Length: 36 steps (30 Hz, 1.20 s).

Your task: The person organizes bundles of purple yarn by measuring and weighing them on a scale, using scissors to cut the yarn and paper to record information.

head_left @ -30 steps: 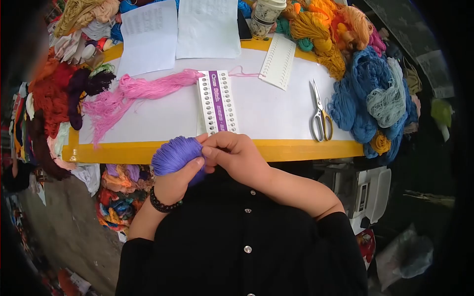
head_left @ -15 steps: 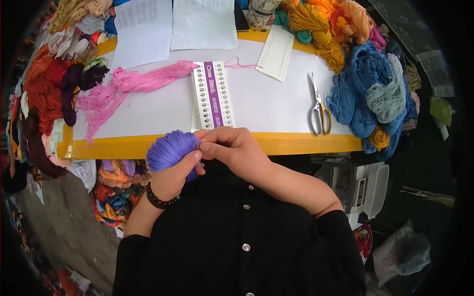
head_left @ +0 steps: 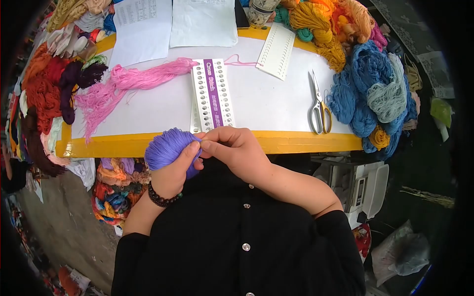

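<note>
Your left hand (head_left: 174, 172) is closed around the purple thread skein (head_left: 165, 147), held just short of the near edge of the surface (head_left: 276, 106). Your right hand (head_left: 239, 152) meets it from the right, fingers (head_left: 210, 144) pinched on strands at the skein's right side.

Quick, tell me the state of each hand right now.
Left hand: closed around the purple thread bundle.
Right hand: fingertips pinched shut on the edge of that bundle.

Bare white tabletop (head_left: 266, 98) open to us between thread card (head_left: 213, 93) and scissors (head_left: 319, 106), pink skein (head_left: 133, 81) blocking our left, blue yarn heap (head_left: 365, 93) walling our right.
</note>
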Motion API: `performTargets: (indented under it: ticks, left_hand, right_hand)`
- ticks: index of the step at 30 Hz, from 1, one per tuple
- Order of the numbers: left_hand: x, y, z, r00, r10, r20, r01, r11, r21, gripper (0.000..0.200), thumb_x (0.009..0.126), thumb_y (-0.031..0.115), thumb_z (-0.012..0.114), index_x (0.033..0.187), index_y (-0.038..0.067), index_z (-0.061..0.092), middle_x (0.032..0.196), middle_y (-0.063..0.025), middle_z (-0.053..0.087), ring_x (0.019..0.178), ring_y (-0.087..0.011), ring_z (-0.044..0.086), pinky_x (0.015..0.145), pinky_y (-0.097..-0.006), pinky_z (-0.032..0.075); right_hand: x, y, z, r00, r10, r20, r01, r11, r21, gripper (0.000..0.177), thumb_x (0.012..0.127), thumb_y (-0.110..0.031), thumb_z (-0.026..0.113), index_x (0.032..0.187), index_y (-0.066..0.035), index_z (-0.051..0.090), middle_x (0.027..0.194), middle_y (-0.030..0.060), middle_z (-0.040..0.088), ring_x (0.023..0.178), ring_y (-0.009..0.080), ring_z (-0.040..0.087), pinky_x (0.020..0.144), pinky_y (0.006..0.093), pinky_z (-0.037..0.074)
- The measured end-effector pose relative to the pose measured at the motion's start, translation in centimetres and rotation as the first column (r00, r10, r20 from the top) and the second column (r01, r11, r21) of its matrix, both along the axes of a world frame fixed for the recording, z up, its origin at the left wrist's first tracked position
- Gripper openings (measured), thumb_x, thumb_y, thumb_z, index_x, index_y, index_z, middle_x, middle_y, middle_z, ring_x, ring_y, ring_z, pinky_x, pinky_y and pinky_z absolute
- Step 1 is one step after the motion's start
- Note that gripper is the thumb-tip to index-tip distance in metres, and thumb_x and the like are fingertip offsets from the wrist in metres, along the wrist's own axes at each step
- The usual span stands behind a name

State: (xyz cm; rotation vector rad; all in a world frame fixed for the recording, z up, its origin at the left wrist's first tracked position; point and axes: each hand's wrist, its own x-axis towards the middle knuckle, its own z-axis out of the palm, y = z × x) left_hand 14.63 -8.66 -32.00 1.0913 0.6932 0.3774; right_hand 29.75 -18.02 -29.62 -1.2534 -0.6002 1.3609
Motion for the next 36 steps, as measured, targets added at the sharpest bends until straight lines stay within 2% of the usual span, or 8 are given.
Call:
performTargets:
  ticks: [6,8,10,12,14,18,27,36]
  left_hand:
    - [0.4,-0.8,0.1,0.986,0.162,0.039,-0.159,0.985,-0.066,0.024,0.095,0.014,0.052,0.112,-0.001,0.060,0.085,-0.0073,0.066,0.073,-0.0119,0.060,0.070,-0.0251,0.049]
    - [0.4,-0.7,0.2,0.973,0.229,0.032,-0.225,0.969,-0.103,0.023,0.095,0.013,0.051,0.110,-0.002,0.060,0.085,-0.0080,0.066,0.076,-0.0134,0.061,0.075,-0.0273,0.049]
    - [-0.1,0.1,0.1,0.969,0.200,0.147,-0.196,0.980,-0.040,0.024,0.094,0.006,0.048,0.113,-0.004,0.058,0.088,-0.0091,0.065,0.082,-0.0149,0.062,0.082,-0.0301,0.048]
    - [-0.5,0.4,0.4,0.983,0.088,0.164,-0.087,0.996,-0.012,0.031,0.090,0.002,0.048,0.120,-0.004,0.055,0.089,-0.0097,0.065,0.084,-0.0159,0.062,0.084,-0.0302,0.048]
    - [-0.1,-0.1,0.5,0.989,-0.028,0.145,0.034,0.999,-0.041,0.040,0.089,0.002,0.049,0.128,-0.004,0.050,0.090,-0.0105,0.065,0.085,-0.0168,0.062,0.085,-0.0305,0.048]
    - [0.5,-0.5,-0.7,0.996,-0.024,0.091,0.014,0.994,0.109,0.046,0.088,0.003,0.052,0.133,-0.003,0.045,0.100,-0.0097,0.064,0.084,-0.0147,0.061,0.081,-0.0284,0.049]
    - [-0.3,0.0,0.2,0.997,-0.056,0.061,0.063,0.991,-0.121,0.044,0.090,0.006,0.053,0.132,-0.004,0.046,0.100,-0.0072,0.061,0.071,-0.0089,0.056,0.064,-0.0210,0.046]
    - [0.0,-0.3,0.0,0.995,-0.096,0.026,0.096,0.995,0.017,0.040,0.093,0.006,0.049,0.132,-0.002,0.047,0.103,-0.0073,0.063,0.081,-0.0109,0.060,0.065,-0.0220,0.050]
  right_hand:
    - [-0.1,0.2,-1.0,0.998,-0.015,-0.061,0.019,0.998,0.064,0.014,0.091,-0.008,0.057,0.091,0.005,0.062,0.081,0.0079,0.066,0.078,0.0116,0.062,0.075,0.0249,0.049]
    - [0.0,0.3,-1.6,0.975,-0.169,-0.147,0.181,0.981,0.070,0.013,0.090,-0.011,0.060,0.091,0.002,0.063,0.081,0.0057,0.064,0.079,0.0104,0.060,0.075,0.0240,0.046]
    - [1.6,0.4,-1.6,0.859,-0.127,-0.496,0.168,0.985,0.038,0.015,0.088,-0.015,0.063,0.093,-0.001,0.065,0.085,0.0031,0.063,0.080,0.0090,0.055,0.077,0.0243,0.043]
    - [1.5,0.5,-1.7,0.820,-0.098,-0.564,0.139,0.990,0.031,0.016,0.087,-0.018,0.064,0.089,-0.003,0.065,0.080,0.0016,0.062,0.069,0.0073,0.049,0.069,0.0211,0.040]
    - [0.7,0.7,-0.9,0.969,-0.049,-0.240,0.023,0.994,-0.111,0.016,0.087,-0.018,0.064,0.085,-0.002,0.065,0.074,0.0025,0.061,0.062,0.0073,0.044,0.065,0.0197,0.040]
    - [-0.1,0.7,-1.7,0.999,0.013,-0.031,-0.016,0.997,-0.071,0.015,0.087,-0.014,0.065,0.083,0.001,0.065,0.067,0.0041,0.061,0.062,0.0096,0.054,0.063,0.0233,0.045]
    - [0.0,0.3,-0.3,0.984,0.026,-0.175,-0.027,1.000,-0.004,0.013,0.090,-0.009,0.060,0.097,0.001,0.065,0.084,0.0038,0.065,0.077,0.0082,0.058,0.073,0.0242,0.049]
    - [0.0,0.3,-0.7,0.998,0.036,-0.052,-0.038,0.999,-0.026,0.014,0.090,-0.010,0.061,0.095,0.002,0.066,0.079,0.0035,0.064,0.073,0.0071,0.056,0.070,0.0230,0.047]
